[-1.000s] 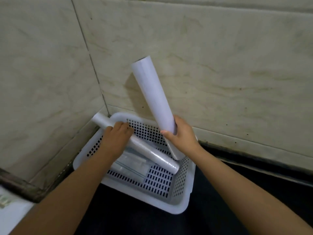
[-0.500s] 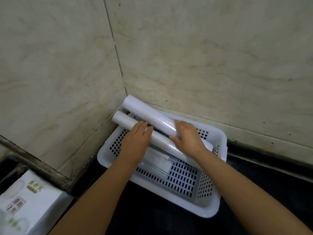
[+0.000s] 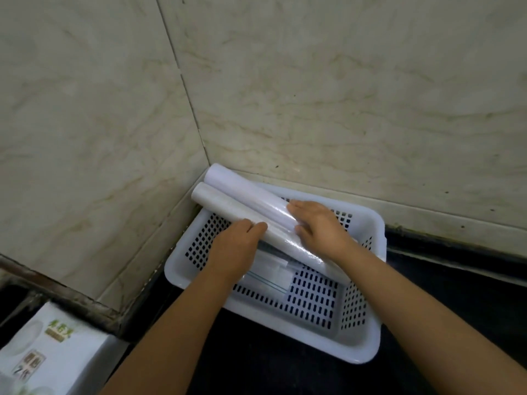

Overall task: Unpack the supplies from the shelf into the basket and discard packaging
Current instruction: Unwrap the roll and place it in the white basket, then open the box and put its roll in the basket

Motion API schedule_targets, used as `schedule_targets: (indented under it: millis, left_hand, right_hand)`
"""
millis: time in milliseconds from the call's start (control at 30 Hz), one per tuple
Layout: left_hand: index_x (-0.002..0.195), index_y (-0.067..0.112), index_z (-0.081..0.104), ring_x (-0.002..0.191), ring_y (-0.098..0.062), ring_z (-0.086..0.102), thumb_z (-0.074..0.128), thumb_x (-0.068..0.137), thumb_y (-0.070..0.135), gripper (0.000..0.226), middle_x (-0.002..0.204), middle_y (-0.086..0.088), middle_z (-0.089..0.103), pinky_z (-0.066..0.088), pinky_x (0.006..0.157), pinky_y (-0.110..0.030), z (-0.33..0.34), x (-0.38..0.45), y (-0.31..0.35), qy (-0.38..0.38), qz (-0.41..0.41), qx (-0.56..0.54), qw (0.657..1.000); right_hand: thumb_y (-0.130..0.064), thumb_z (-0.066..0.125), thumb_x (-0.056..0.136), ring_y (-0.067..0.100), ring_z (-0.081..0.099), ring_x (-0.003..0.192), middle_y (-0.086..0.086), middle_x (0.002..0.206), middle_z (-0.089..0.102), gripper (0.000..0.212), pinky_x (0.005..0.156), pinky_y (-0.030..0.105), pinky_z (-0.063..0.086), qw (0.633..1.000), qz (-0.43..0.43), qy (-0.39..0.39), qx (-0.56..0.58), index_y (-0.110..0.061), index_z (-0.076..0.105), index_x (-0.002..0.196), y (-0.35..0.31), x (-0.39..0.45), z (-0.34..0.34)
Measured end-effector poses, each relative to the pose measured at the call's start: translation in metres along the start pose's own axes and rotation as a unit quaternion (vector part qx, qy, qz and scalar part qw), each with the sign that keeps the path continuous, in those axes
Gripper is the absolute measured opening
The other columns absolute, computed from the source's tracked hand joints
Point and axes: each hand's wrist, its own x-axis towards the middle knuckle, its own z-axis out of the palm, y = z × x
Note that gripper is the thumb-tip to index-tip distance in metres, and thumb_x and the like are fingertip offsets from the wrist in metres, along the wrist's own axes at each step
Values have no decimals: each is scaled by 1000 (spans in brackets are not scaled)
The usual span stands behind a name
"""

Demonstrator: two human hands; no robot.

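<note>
Two white rolls lie slantwise across the white perforated basket (image 3: 360, 349), which sits on a dark table (image 3: 445, 323) pushed into the corner of the tiled wall (image 3: 342, 95). The wider roll (image 3: 248, 192) lies on the wall side of the basket; the thinner roll (image 3: 228, 205) lies just beside it, touching along its length. Both stick out over the basket's corner rim toward the wall joint. Under them, on the basket floor, lies a flat clear packet (image 3: 271, 273).

The left hand (image 3: 235, 246) rests palm down, fingers loosely curled over the thinner roll, pressing rather than clasping. The right hand (image 3: 319, 226) lies open and flat across the wider roll, fingers spread.

The step in hand looks like settling the rolls so they stay put. Done well, that means easing them down and toward the basket's near right corner, so the overhanging ends drop inside the rim instead of perching on it, where they could roll off.

Room is tight on the basket's far and left sides, where the wall stands close; open table lies on its near and right sides. A white printed box (image 3: 54, 354) stands well apart, beyond the basket's left near corner.
</note>
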Motion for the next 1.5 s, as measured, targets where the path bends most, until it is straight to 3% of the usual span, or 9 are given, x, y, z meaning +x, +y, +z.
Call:
schedule_targets:
  millis: [133,200,267,367,567,700,967,1267,1500]
  left_hand:
    - [75,2,74,47,-21,65,87,49,-6,30,58,-11,68,47,34,-20,-3,1,3,-20,-20,-12,1000]
    - [106,6,67,82,-24,68,65,82,5,24,92,-13,71,55,63,-30,-8,2,10,-81,-80,-3,993]
    - [113,9,59,100,-26,60,43,95,14,25,110,-11,65,50,78,-36,-14,4,18,-137,-129,-12,982]
    - [113,6,59,104,-28,56,41,95,15,27,113,-13,61,48,80,-37,-33,2,36,-156,-130,14,979]
    - [105,1,58,106,-30,52,45,92,13,23,113,-16,59,45,80,-38,-80,-12,77,-165,-135,43,976]
    - [117,5,56,114,-29,51,43,94,17,29,123,-14,57,44,89,-37,-109,-36,117,-181,-148,72,970]
    - [123,6,49,121,-32,44,43,96,25,34,126,-17,52,40,96,-41,-170,-63,223,-207,-108,135,963]
    - [129,8,46,123,-36,42,45,94,30,41,132,-20,48,40,98,-43,-202,-107,404,-167,29,60,984]
    - [133,11,43,129,-32,38,44,95,33,44,138,-14,44,38,102,-43,-198,-161,546,-200,144,1,969]
  right_hand:
    - [-14,48,92,20,29,140,6,150,35,50,117,31,16,1000,3,-9,-13,-13,35,140,-3,-1,-4]
    - [-11,45,93,20,23,142,7,154,26,53,117,29,13,998,16,-56,-18,-13,29,143,-6,-3,-11]
    - [-8,45,91,22,20,143,10,156,20,56,117,28,13,995,19,-94,-17,-9,25,144,-12,-5,-24]
    - [-5,48,89,25,26,139,14,153,25,53,112,24,17,994,13,-103,-21,-4,33,140,-24,-22,-47]
    - [-9,46,89,33,42,122,19,131,50,36,100,47,40,991,-9,-92,-99,1,51,122,-38,-78,-86]
    - [-19,44,93,33,42,124,19,133,50,38,103,44,37,993,-31,-58,-102,1,49,125,-49,-120,-105]
    - [-20,45,91,33,46,119,19,130,51,41,98,41,42,990,-17,7,-142,-2,48,128,-51,-233,-165]
    - [-35,49,90,34,45,124,18,135,49,51,103,43,39,966,157,41,-199,-5,43,132,-23,-463,-229]
    - [-35,51,89,31,45,123,15,133,52,50,104,39,38,937,286,68,-190,-6,46,129,-4,-637,-251]
